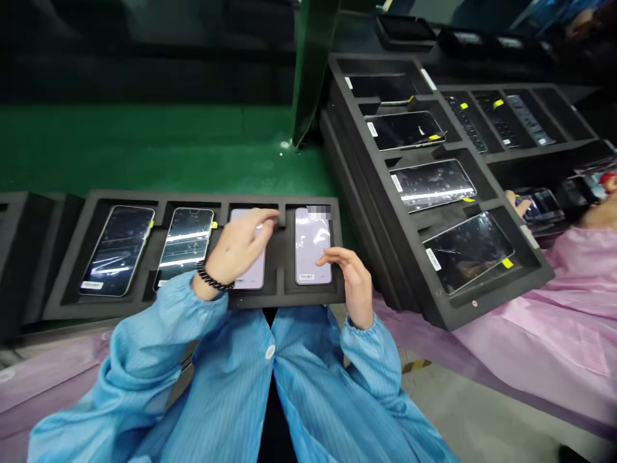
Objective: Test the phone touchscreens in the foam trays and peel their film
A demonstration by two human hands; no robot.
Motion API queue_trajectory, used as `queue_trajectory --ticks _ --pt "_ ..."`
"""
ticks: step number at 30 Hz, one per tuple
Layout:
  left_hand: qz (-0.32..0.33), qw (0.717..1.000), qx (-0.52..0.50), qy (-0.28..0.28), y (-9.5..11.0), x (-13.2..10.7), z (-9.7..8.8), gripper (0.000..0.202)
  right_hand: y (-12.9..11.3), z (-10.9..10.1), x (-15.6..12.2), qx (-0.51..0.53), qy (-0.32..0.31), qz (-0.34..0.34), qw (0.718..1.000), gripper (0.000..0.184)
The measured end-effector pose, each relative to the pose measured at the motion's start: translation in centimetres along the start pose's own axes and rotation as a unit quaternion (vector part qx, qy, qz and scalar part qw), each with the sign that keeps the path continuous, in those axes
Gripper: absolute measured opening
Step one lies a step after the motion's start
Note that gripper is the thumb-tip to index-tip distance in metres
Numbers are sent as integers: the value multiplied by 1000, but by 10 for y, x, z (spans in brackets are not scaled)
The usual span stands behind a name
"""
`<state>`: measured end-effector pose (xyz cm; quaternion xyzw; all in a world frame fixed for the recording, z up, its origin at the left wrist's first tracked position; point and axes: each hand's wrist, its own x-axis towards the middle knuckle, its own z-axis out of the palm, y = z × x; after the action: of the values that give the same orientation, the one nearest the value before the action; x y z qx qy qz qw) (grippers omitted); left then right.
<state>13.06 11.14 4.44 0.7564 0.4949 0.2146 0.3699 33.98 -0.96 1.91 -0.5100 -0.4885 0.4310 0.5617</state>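
A black foam tray lies in front of me with phones in its slots. At its left, two glossy phones lie screen up. Two lilac-backed phones lie to their right, the nearer one partly covered by my left hand, which has a dark beaded bracelet at the wrist. Its fingers are spread across that phone's upper part. My right hand rests on the tray's right end, its fingertips at the edge of the last lilac phone. Neither hand visibly holds anything.
A tilted foam tray at right holds several screen-up phones with yellow tags. Another tray with dark phones lies behind it. A co-worker's hand in a pink sleeve is at far right. A green bench surface and green post stand ahead.
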Motion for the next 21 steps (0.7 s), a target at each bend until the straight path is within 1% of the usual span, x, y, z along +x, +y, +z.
queue_trajectory --ticks 1,2,3,5,7,10,14,15,17,18,19,20,21 --pt "13 995 90 26 -10 0 -11 45 2 0 -1 -13 -6 3 1000 34" --pt "12 985 167 45 -20 1 -19 45 4 0 -1 -28 -11 4 1000 34" --pt "8 974 222 52 -29 2 -25 43 6 0 -1 -43 -16 3 999 34" --pt "3 961 269 58 -43 6 -28 36 8 1 -1 -69 -22 -1 997 35" --pt "10 963 264 61 -50 10 -24 29 10 2 -1 -88 -27 -4 996 35" --pt "19 969 233 74 -51 15 -22 25 10 2 0 -105 -30 -13 994 35" --pt "10 980 170 101 -47 10 -31 28 8 2 1 -112 -26 -22 993 37" --pt "4 986 130 108 -47 6 -34 30 8 2 1 -112 -25 -23 993 37" --pt "-22 993 7 119 -48 -3 -37 29 7 3 1 -112 -24 -24 993 37" --pt "-44 991 -56 113 -49 -9 -37 27 7 3 1 -112 -23 -24 993 37" --pt "-71 987 -108 96 -51 -14 -36 26 7 3 1 -112 -22 -24 993 37" --pt "-98 983 -139 69 -52 -18 -35 28 8 3 2 -112 -22 -24 993 37" --pt "-121 981 -148 34 -53 -22 -33 31 8 3 2 -112 -23 -22 993 37"
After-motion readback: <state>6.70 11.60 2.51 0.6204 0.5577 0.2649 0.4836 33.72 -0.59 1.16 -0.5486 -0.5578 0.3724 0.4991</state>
